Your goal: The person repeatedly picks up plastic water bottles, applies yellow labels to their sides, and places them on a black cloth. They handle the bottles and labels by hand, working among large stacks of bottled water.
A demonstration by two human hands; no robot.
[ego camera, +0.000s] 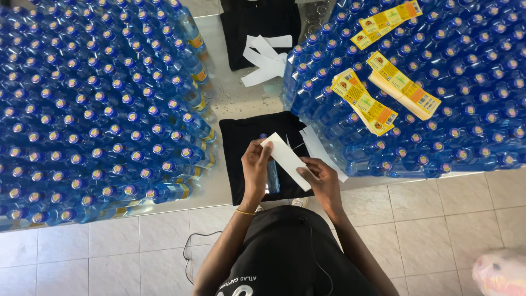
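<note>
My left hand and my right hand hold a white paper strip between them, over a black cloth on a shiny metal table. A clear blue bottle stands upright under the strip, between my hands. The left hand pinches the strip's upper end, the right its lower end. Another white strip lies on the cloth beside the right hand.
Blue-capped bottles crowd the table on the left and right. Stacks of yellow labels lie on the right bottles. White strips rest on a second black cloth farther back. Tiled floor below.
</note>
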